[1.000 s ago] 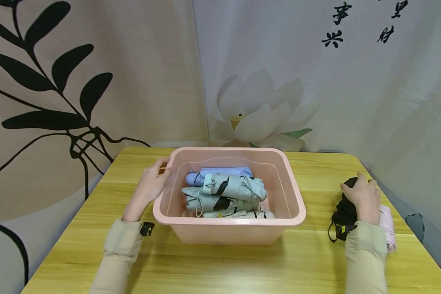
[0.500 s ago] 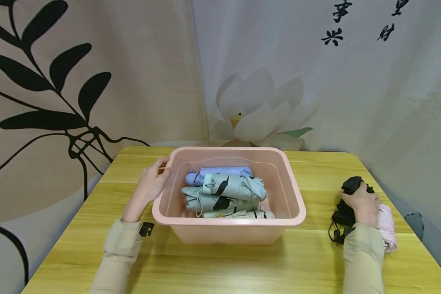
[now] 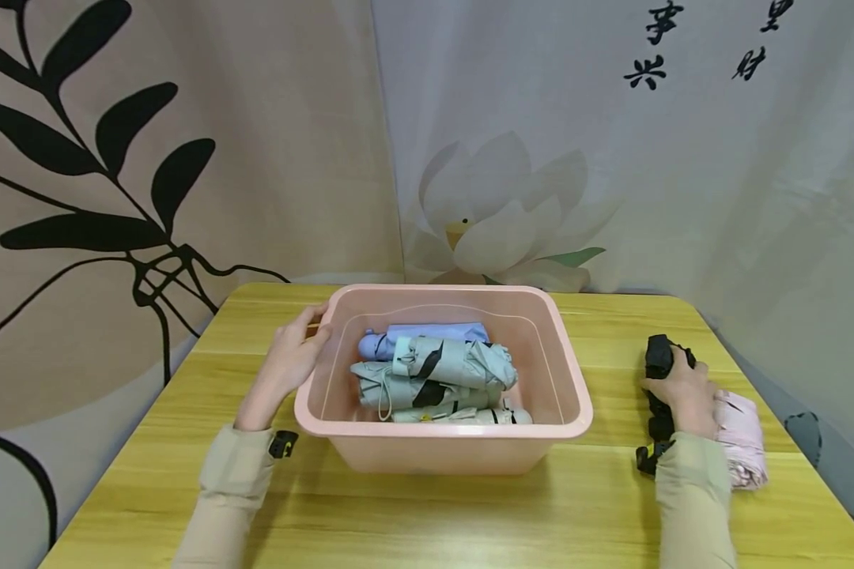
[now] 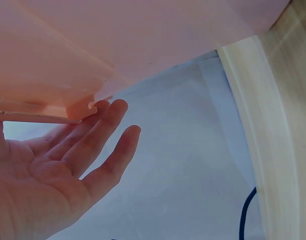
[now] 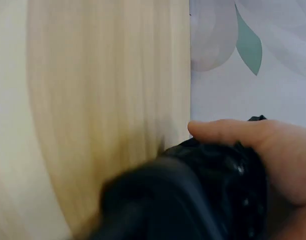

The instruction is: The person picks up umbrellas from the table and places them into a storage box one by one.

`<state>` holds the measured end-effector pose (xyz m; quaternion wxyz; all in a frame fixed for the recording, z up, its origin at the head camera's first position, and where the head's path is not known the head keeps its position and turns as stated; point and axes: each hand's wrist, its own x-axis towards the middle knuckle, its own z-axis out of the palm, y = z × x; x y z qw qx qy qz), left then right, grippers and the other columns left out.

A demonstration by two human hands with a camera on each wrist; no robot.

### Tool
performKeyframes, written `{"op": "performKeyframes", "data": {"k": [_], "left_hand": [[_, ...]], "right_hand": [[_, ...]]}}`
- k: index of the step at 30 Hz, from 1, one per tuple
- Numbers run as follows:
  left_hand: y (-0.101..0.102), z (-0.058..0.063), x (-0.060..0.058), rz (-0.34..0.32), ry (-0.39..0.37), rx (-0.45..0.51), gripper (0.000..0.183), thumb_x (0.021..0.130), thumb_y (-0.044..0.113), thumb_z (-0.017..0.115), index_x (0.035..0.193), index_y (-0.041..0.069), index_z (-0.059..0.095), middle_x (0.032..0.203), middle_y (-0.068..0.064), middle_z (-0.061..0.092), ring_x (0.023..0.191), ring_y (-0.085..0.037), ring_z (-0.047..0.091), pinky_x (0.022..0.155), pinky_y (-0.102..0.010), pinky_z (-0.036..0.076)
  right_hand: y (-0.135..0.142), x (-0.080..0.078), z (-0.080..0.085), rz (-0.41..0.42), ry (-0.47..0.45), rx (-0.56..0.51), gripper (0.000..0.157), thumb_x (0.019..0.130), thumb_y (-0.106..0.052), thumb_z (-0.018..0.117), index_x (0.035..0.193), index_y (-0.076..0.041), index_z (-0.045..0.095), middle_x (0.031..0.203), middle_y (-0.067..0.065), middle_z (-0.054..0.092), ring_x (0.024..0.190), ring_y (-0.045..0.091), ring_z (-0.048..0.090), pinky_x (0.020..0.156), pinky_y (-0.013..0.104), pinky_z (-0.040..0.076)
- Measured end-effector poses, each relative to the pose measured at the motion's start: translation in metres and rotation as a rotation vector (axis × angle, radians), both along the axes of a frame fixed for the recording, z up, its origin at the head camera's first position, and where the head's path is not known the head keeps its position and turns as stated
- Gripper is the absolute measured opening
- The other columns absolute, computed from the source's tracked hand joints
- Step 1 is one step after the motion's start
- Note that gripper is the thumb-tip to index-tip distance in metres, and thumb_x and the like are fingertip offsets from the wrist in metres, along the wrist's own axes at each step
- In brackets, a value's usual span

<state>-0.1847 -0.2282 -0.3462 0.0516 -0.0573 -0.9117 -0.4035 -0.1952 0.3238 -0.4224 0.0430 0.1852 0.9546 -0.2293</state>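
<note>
My right hand (image 3: 685, 390) grips a black folded umbrella (image 3: 659, 357) at the table's right side. In the right wrist view the thumb lies along the black fabric (image 5: 218, 160), and the near end is blurred. Beside that hand lies a pale pink folded umbrella (image 3: 740, 442). My left hand (image 3: 296, 356) holds the left rim of a pink plastic tub (image 3: 441, 452), its thumb over the rim and its fingers loosely below, as the left wrist view shows. Inside the tub lie a blue umbrella (image 3: 437, 332), light green umbrellas with dark marks (image 3: 462, 362) and a white one (image 3: 494, 416).
The tub stands mid-table on a yellow wooden tabletop (image 3: 455, 521). A printed curtain (image 3: 292, 142) with leaves and a lotus hangs right behind the table's back edge. The table's right edge runs close past the pale pink umbrella.
My right hand has closed round the black umbrella and shifted it slightly left, showing more of the pale pink umbrella. The left hand and the tub stay in place.
</note>
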Motion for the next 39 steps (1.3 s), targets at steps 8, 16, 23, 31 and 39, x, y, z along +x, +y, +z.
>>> {"op": "performKeyframes", "data": {"k": [8, 16, 23, 31, 39], "left_hand": [[0.0, 0.0, 0.001, -0.005, -0.011, 0.008, 0.049, 0.101, 0.026, 0.04, 0.144, 0.005, 0.037, 0.141, -0.023, 0.047, 0.127, -0.04, 0.049, 0.103, -0.052, 0.044], [0.0, -0.002, -0.001, -0.006, -0.012, -0.003, 0.05, 0.101, 0.027, 0.039, 0.145, 0.005, 0.036, 0.142, -0.023, 0.046, 0.127, -0.039, 0.048, 0.102, -0.053, 0.044], [0.0, -0.001, 0.0, -0.003, -0.018, -0.001, 0.05, 0.101, 0.026, 0.039, 0.145, 0.004, 0.035, 0.142, -0.023, 0.046, 0.128, -0.04, 0.047, 0.103, -0.053, 0.043], [0.0, 0.0, 0.0, -0.002, -0.018, -0.005, 0.05, 0.101, 0.026, 0.039, 0.145, 0.004, 0.036, 0.142, -0.023, 0.046, 0.128, -0.04, 0.048, 0.103, -0.052, 0.044], [0.0, 0.0, 0.0, 0.002, -0.018, -0.001, 0.05, 0.101, 0.026, 0.039, 0.145, 0.004, 0.035, 0.142, -0.023, 0.046, 0.128, -0.04, 0.048, 0.102, -0.052, 0.044]], "right_hand": [[-0.005, -0.003, -0.004, 0.015, 0.071, -0.011, 0.083, 0.085, -0.02, 0.062, 0.15, -0.002, 0.014, 0.137, 0.048, 0.016, 0.116, 0.068, 0.027, 0.091, 0.073, 0.033], [-0.009, -0.004, -0.004, 0.043, 0.116, -0.005, 0.081, 0.083, -0.016, 0.063, 0.149, -0.001, 0.02, 0.137, 0.047, 0.022, 0.117, 0.066, 0.03, 0.093, 0.07, 0.036], [-0.013, -0.005, -0.003, 0.099, 0.148, 0.019, 0.08, 0.08, -0.016, 0.067, 0.146, 0.001, 0.027, 0.133, 0.046, 0.029, 0.117, 0.062, 0.034, 0.094, 0.068, 0.036], [-0.027, -0.012, -0.001, 0.143, 0.192, 0.012, 0.076, 0.079, -0.014, 0.067, 0.145, 0.001, 0.031, 0.134, 0.045, 0.031, 0.118, 0.06, 0.035, 0.096, 0.068, 0.036], [-0.04, -0.015, 0.006, 0.175, 0.283, 0.02, 0.073, 0.079, -0.01, 0.067, 0.143, 0.001, 0.035, 0.135, 0.044, 0.032, 0.12, 0.06, 0.034, 0.098, 0.068, 0.034]]}}
